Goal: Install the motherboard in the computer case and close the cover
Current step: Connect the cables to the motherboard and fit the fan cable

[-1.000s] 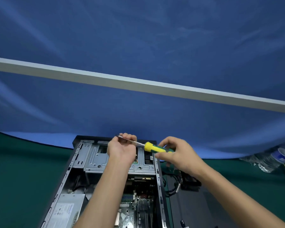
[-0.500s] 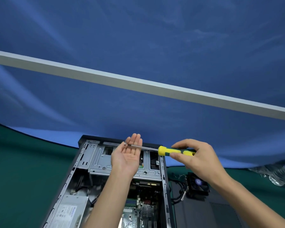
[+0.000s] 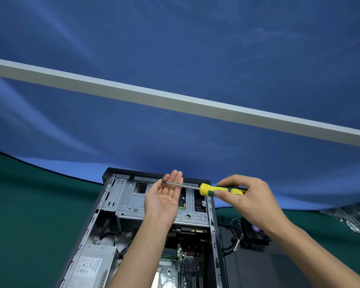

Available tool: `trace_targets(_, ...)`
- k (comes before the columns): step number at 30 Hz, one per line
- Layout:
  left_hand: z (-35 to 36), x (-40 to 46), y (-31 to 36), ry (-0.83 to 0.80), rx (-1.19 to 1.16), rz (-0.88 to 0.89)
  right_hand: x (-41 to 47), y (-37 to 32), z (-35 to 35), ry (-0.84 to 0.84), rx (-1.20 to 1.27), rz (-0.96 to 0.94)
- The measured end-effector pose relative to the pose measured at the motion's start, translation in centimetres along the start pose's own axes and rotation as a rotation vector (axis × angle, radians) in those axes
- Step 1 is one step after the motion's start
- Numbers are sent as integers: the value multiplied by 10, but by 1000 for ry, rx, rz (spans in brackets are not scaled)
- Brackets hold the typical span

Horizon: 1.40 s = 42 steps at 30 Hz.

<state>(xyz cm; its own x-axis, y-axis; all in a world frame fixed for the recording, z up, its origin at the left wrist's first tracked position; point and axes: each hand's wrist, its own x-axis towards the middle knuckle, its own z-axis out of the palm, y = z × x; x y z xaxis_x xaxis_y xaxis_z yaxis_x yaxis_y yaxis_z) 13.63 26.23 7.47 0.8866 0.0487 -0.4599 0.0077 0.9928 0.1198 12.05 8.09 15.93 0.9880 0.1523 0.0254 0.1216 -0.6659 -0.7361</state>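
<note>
The step in hand looks like loading a screw onto the screwdriver (image 3: 208, 187) before fastening the motherboard (image 3: 181, 265), and doing it well means keeping the shaft close to level while it is carried, so that the small screw (image 3: 162, 181) seated on its tip does not drop into the open computer case (image 3: 110, 206); whether the tip is magnetic cannot be told. The right hand (image 3: 252, 199) pinches the yellow-and-green handle between thumb and curled fingers, shaft pointing leftward. The left hand (image 3: 164, 199) lies flat, palm up, fingers straight and together, gripping nothing; the shaft crosses just above its fingers, and the screw sits at the tip by the index-finger edge, so the palm could catch it if it slips. A sensible next move would be to tilt the tip down slowly over a mounting hole, holding the left hand close beneath until the screw bites. The motherboard lies in the case below the left forearm, nearer the person than both hands, with the metal drive cage (image 3: 129, 199) under the open palm. The dark side cover (image 3: 264, 269) lies flat on the green table (image 3: 29, 215) to the right of the case, beneath the right forearm, with a small fan (image 3: 256, 231) at its far end.
</note>
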Motion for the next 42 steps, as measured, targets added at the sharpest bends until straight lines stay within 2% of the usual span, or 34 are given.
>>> trace_targets(5,-10,5,-1,4,158,83,18,-15,0,-16,-94,52)
trace_targets(13,-18,9,0,-68,216,53,29,-29,-1,-75,-148,93)
trace_targets(26,-41,12,14,-91,95,-67,24,-21,3,-108,-110,81)
trace_targets(42,-44,17,16,-40,86,-48,24,-15,1,-94,-63,61)
